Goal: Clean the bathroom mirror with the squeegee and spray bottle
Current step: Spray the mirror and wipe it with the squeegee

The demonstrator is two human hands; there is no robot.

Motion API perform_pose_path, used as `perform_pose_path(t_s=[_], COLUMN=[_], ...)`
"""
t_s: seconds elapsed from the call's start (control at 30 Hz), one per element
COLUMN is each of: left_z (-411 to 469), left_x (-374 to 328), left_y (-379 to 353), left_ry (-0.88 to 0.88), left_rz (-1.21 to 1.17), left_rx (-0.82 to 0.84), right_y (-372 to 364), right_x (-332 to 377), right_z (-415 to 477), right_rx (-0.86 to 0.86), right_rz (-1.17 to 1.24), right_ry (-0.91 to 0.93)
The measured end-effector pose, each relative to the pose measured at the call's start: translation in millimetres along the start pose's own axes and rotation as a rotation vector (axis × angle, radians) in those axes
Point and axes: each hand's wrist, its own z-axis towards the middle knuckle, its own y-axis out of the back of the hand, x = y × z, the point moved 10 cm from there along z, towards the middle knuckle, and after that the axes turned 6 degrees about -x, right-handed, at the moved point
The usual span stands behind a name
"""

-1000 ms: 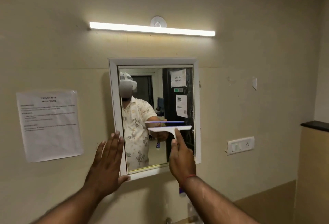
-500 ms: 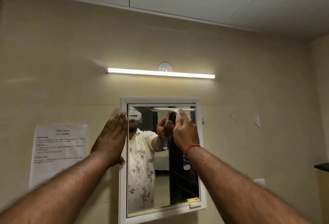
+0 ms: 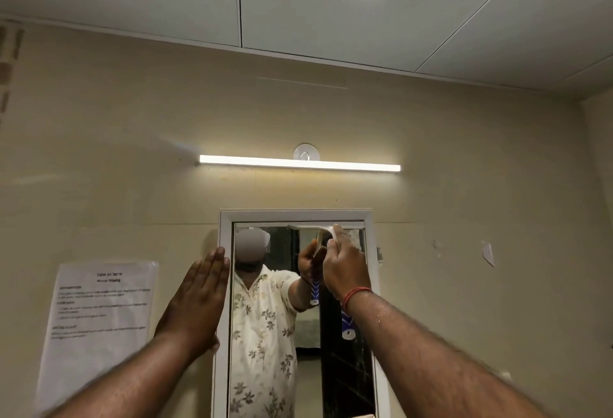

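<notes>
A white-framed mirror (image 3: 225,285) hangs on the beige wall at lower centre. My right hand (image 3: 345,271) grips a white squeegee (image 3: 310,227) with a blue-and-white handle. Its blade lies flat against the glass at the mirror's top right edge. The handle's lower end sticks out below my wrist. My left hand (image 3: 195,301) rests flat, fingers together, on the mirror's left frame and the wall beside it. No spray bottle is in view.
A lit tube light (image 3: 298,163) runs above the mirror. A printed paper sheet (image 3: 99,318) is taped to the wall on the left. The ceiling fills the top of the view. The mirror reflects a person in a floral shirt.
My right hand has lifted the squeegee from mid-mirror to the top edge of the glass. My left hand slid up the left frame. The view tilted upward.
</notes>
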Motion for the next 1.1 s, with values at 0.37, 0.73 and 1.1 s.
perform_pose_path(t_s=[0.37,0.73,1.1], left_z=[0,-4,-6], left_x=[-3,-8,-11], left_y=[-4,-12,1], left_ry=[-0.016,-0.040,0.011], left_rz=[0.009,0.011,-0.048], left_rx=[-0.097,-0.004,-0.083], right_y=[-7,-5,-5], right_x=[-1,1,0], right_z=[0,5,5], right_rx=[0.018,0.063,0.052], right_rz=[0.052,0.039,0.041], right_ry=[-0.023,0.008,-0.026])
